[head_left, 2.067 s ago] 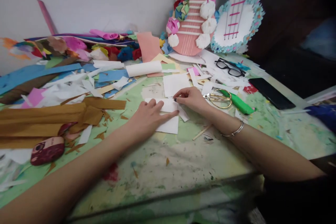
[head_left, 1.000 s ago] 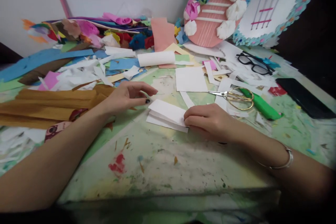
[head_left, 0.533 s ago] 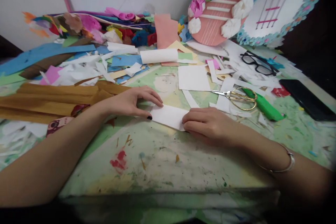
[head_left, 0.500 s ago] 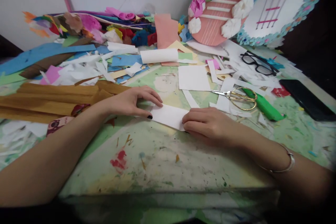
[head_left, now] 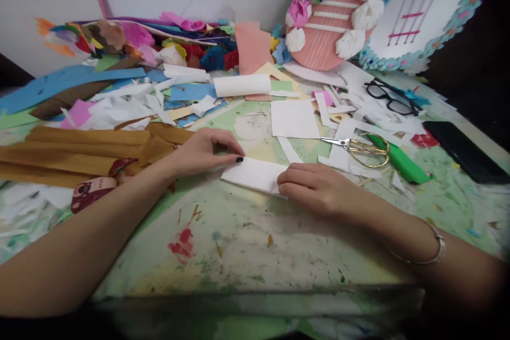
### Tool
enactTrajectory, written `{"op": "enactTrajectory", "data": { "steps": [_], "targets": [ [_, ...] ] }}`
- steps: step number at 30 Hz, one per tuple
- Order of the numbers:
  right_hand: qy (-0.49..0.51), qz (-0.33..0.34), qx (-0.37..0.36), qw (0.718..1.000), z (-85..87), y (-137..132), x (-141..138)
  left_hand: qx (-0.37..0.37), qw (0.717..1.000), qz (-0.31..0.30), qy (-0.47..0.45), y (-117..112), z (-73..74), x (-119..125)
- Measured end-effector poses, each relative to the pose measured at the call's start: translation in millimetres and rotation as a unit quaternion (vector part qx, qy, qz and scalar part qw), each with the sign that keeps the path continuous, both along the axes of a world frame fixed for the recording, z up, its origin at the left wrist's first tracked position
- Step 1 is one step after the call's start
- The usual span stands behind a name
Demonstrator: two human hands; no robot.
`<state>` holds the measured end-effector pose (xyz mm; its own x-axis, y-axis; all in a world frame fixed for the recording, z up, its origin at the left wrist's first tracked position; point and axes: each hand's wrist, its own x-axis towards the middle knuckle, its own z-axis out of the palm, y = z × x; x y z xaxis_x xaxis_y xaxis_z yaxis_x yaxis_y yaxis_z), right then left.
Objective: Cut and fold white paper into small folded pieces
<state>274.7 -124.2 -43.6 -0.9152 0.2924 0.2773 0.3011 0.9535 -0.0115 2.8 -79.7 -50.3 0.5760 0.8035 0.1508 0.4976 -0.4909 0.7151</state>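
A strip of folded white paper (head_left: 255,174) lies on the table in front of me. My left hand (head_left: 203,153) is at its far left corner, thumb and index finger pinched together on the upper edge. At the opposite end, my right hand (head_left: 316,186) has its fingers curled over the paper and hides that end. Just behind, a square white sheet (head_left: 295,119) lies flat. Gold-handled scissors (head_left: 368,150) rest beyond my right hand, their tips touching the sheet's corner area.
Brown crepe paper (head_left: 79,151) lies left, under my left forearm. A white paper roll (head_left: 242,85) and scraps fill the back. At right are a green object (head_left: 402,159), glasses (head_left: 392,96) and a black phone (head_left: 466,150). Decorated paper instruments (head_left: 330,37) stand behind.
My left thumb has moved from the paper's near left edge up to the far edge, closing towards the index finger. The paper's left end is now uncovered. My right hand has barely moved.
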Motion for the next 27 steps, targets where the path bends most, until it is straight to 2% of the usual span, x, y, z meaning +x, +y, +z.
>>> {"op": "enactTrajectory", "data": {
  "steps": [4,10,15,19,22,25,27],
  "targets": [
    [-0.011,-0.009,0.009,1.000,-2.3,-0.5,-1.2,0.013,1.000,0.005,-0.002,-0.8,-2.4,0.3],
    [-0.008,-0.018,-0.009,1.000,-7.5,-0.5,-1.4,0.049,0.998,-0.024,-0.005,-1.0,-9.9,4.6],
    [0.004,-0.017,-0.097,0.995,-5.8,-0.4,0.1,0.060,0.998,-0.033,0.013,-1.0,-12.9,8.3],
    [0.029,-0.029,-0.190,0.981,-1.9,4.9,5.0,0.061,0.998,-0.021,0.009,-1.3,-13.8,9.2],
    [0.080,-0.068,-0.229,0.968,-1.0,11.9,8.6,0.065,0.998,-0.015,0.007,-1.6,-14.4,9.6],
    [0.133,-0.102,-0.206,0.964,-3.5,18.0,9.8,0.072,0.997,-0.009,0.000,-2.3,-14.8,10.6],
    [0.145,-0.088,-0.173,0.970,-6.4,20.0,8.9,0.074,0.997,-0.006,-0.004,-2.9,-15.1,11.4]
  ]
}}
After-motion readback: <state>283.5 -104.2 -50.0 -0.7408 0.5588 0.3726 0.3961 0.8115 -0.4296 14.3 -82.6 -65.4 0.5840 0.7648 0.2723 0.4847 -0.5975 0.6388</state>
